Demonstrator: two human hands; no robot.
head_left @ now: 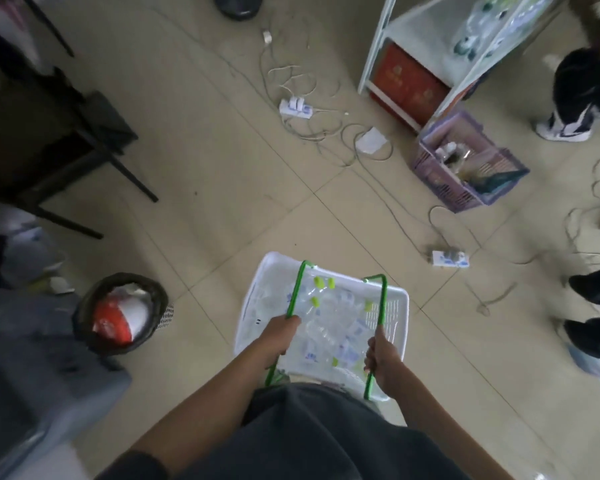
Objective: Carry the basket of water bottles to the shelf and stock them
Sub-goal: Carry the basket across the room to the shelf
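Basket (321, 327) of water bottles (329, 323) hung before body, both hands curled round green handles: left hand (280, 336), right hand (381, 358). Shelf (378, 57) stood well beyond basket, toward right-hand side.

Head-worn camera looks steeply down, close above the hands (329, 344).

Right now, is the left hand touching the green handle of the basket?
Touching. The head view shows the left hand with its fingers curled round the green handle.
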